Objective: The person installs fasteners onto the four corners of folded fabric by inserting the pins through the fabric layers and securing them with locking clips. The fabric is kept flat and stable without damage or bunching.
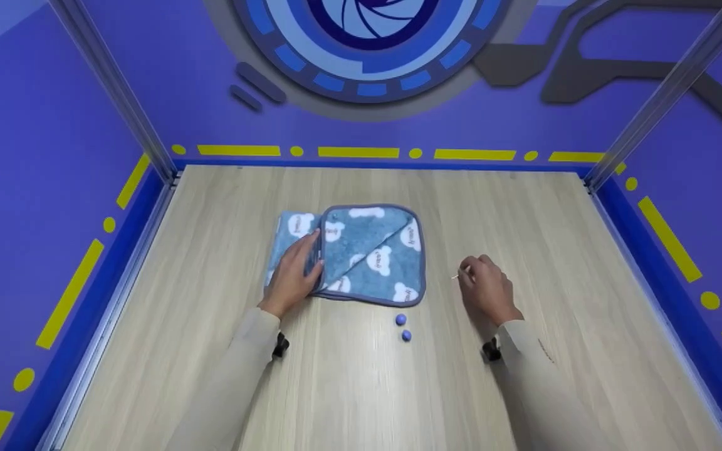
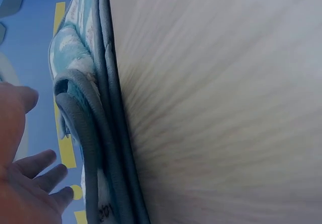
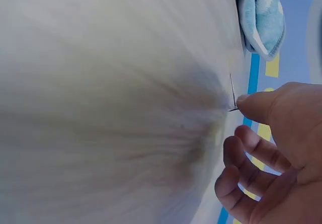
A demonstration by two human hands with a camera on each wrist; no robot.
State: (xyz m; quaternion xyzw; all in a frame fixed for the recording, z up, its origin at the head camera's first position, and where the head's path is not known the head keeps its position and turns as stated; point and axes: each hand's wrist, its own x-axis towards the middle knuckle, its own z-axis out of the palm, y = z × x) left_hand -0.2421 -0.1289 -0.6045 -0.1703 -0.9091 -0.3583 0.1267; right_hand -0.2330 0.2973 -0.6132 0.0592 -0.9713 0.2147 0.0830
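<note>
A folded blue fleece blanket [image 1: 373,250] with white bear-head prints and grey-blue edging lies at the middle of the table. My left hand [image 1: 292,274] is over its left part, fingertips at the fold's edge, fingers loosely extended. In the left wrist view, that hand [image 2: 30,168] shows spread fingers beside the layered blanket edge [image 2: 103,108]. To the blanket's right, my right hand [image 1: 486,287] is low over the table. Its thumb and forefinger pinch a thin needle-like piece [image 3: 232,90], too fine to name, while the other fingers curl loosely.
Two small purple-blue balls [image 1: 401,319] lie on the wooden table [image 1: 361,388] just in front of the blanket. Blue panels with yellow markings [image 1: 358,152] wall the back and both sides, with metal posts [image 1: 668,88] at the rear corners.
</note>
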